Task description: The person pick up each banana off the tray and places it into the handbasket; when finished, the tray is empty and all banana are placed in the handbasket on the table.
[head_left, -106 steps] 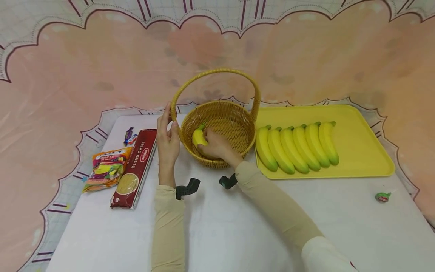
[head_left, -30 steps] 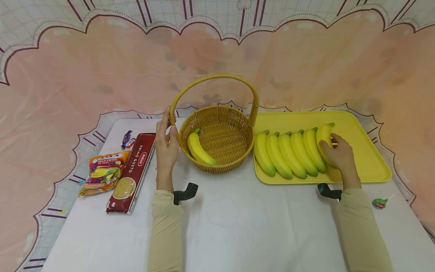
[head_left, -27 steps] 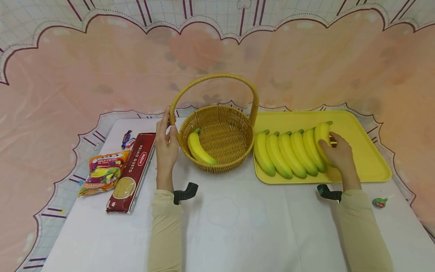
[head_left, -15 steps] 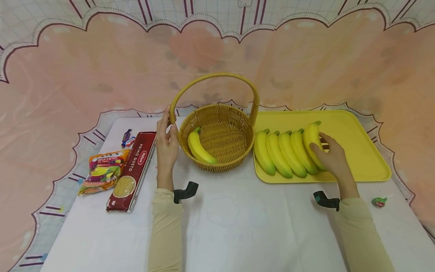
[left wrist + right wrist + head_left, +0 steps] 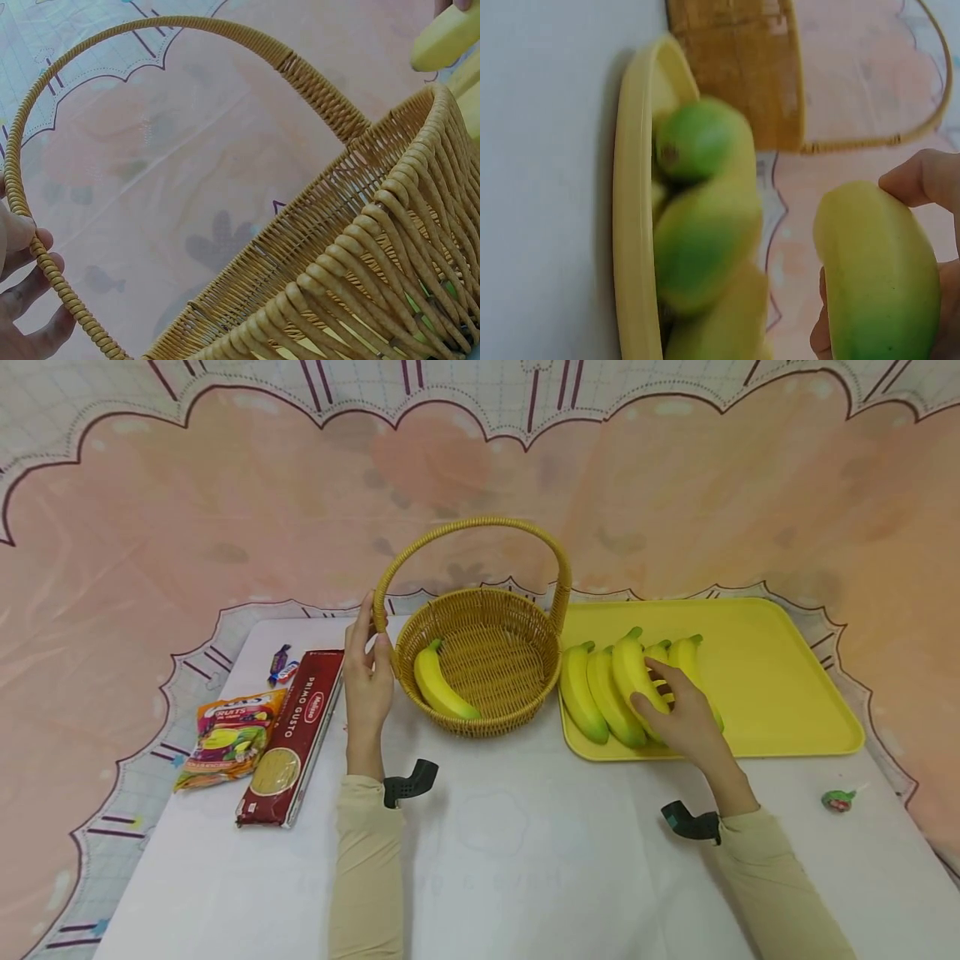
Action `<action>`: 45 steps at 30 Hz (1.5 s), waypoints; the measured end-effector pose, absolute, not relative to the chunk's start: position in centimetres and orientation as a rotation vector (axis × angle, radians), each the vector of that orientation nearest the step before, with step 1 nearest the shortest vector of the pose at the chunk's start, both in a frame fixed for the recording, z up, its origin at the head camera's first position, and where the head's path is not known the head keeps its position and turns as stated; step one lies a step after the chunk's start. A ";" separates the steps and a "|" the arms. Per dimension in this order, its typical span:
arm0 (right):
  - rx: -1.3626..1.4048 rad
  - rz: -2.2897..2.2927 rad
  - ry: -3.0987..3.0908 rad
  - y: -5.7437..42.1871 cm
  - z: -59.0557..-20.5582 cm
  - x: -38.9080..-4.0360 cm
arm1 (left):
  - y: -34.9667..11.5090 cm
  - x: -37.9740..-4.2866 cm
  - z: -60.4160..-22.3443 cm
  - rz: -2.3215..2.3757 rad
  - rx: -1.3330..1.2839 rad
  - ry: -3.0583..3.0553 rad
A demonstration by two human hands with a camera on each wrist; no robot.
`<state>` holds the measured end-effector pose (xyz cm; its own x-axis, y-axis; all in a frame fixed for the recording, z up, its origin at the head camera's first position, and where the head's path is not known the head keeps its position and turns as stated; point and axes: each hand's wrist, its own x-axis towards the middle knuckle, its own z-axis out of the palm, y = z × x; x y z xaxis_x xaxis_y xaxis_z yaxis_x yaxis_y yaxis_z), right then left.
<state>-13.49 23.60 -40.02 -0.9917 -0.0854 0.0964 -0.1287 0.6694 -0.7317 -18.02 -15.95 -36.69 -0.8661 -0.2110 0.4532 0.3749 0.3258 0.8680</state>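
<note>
My right hand (image 5: 686,714) holds a banana (image 5: 877,277) between thumb and fingers, raised over the other bananas (image 5: 582,693) that lie in a row on the yellow tray (image 5: 795,693). In the right wrist view the held banana is apart from the row and from the tray's rim. My left hand (image 5: 367,685) grips the left side of the wicker basket's handle (image 5: 56,281), thumb and fingers on either side of it. One banana (image 5: 442,685) rests inside the basket (image 5: 510,718), along its left wall. The basket stands just left of the tray.
Left of my left hand lie a red pasta pack (image 5: 292,735), an orange candy bag (image 5: 228,739) and small wrapped sweets (image 5: 280,664). A green-wrapped sweet (image 5: 837,800) sits on the white tabletop (image 5: 495,860) near the tray's right front corner. A patterned cloth (image 5: 300,510) hangs behind.
My right hand let go of a banana in the basket, moved to the tray, picked up the rightmost banana and carried it left over the row. My left hand stays at the handle.
</note>
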 end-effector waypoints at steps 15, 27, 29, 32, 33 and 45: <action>0.460 1.259 -2.811 17.9 -38.6 -13.7 | -15.3 -16.6 -34.8 -1.564 -0.139 -2.138; 0.547 1.289 -2.797 13.2 -37.7 -15.7 | -16.6 -18.4 -37.6 -1.524 -0.128 -2.142; 0.526 1.294 -2.813 12.4 -37.5 -16.1 | -16.6 -18.4 -37.5 -1.521 -0.134 -2.141; 0.506 1.303 -2.826 11.1 -37.3 -16.9 | -16.6 -18.4 -37.5 -1.526 -0.136 -2.142; 0.507 1.306 -2.827 10.6 -37.2 -17.2 | -16.6 -18.4 -37.5 -1.527 -0.141 -2.137; 0.524 1.289 -2.882 5.9 -38.1 -20.5 | -16.6 -18.5 -37.7 -1.517 -0.144 -2.125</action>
